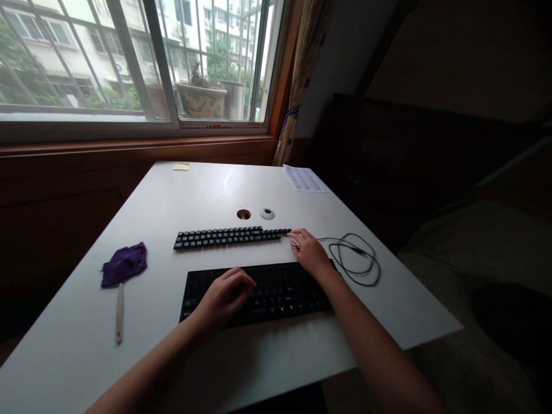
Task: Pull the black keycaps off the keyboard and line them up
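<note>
My left hand (228, 292) rests over the left-middle part of a black keyboard (276, 299), its fingers curled together. Whatever may be under those fingers is hidden. Beyond the keyboard, loose black keycaps (224, 237) stand in several rows on the white table. My right hand (307, 250) is at the right end of these rows, past the keyboard's far edge. Its index finger touches the end keycaps, and a small dark piece, seemingly a keycap, shows between the thumb and fingers.
A coiled black cable (357, 259) lies right of the keyboard. On the left are a purple cloth (125, 264) and a pale-handled brush or tool (119, 313). A round hole (244, 214), its white cover (267, 214), printed paper (305, 179) and a yellow note (181, 167) are farther back.
</note>
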Action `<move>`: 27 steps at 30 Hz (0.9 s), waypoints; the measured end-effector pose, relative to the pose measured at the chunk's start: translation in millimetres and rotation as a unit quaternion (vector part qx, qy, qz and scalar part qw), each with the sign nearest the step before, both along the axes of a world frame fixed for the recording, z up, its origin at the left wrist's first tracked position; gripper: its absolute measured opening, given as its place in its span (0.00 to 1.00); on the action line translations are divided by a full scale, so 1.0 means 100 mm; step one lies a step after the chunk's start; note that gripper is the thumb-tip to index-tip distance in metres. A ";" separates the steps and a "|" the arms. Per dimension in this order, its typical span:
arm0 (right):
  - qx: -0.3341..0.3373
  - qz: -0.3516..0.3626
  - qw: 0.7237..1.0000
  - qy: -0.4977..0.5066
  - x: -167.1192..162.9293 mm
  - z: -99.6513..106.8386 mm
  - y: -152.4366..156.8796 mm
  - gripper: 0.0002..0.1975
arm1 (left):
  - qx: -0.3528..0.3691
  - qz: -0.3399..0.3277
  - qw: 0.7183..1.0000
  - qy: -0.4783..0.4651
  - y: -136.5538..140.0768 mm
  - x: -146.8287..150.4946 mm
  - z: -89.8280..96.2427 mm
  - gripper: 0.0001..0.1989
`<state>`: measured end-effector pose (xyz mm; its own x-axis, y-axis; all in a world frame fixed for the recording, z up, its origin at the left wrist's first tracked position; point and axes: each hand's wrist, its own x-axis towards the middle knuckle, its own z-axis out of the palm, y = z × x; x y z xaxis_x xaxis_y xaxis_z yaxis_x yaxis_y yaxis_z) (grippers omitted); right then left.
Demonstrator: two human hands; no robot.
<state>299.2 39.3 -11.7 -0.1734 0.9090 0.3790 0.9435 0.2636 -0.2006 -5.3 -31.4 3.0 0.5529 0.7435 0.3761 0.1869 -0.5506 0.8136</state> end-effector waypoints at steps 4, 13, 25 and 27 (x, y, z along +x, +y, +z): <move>0.008 -0.007 1.000 0.018 0.12 0.09 -0.13 0.15 | 0.001 -0.001 1.000 0.003 0.01 0.00 -0.01 0.06; 0.089 -0.074 0.984 0.136 0.49 0.47 -0.67 0.16 | 0.004 0.000 1.000 0.006 0.01 0.01 -0.01 0.05; 0.010 -0.163 0.979 0.124 0.49 0.60 -1.10 0.24 | 0.007 -0.001 1.000 0.009 0.02 0.00 -0.04 0.05; 0.000 -0.162 0.980 0.112 0.50 0.57 -1.07 0.24 | 0.005 -0.001 1.000 0.009 0.02 0.00 -0.03 0.05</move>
<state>349.3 -67.8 45.5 0.2124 0.9023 0.3752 0.9101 -0.0428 -0.4122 -5.2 -29.8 0.0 0.5612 0.7383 0.3740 0.1997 -0.5594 0.8045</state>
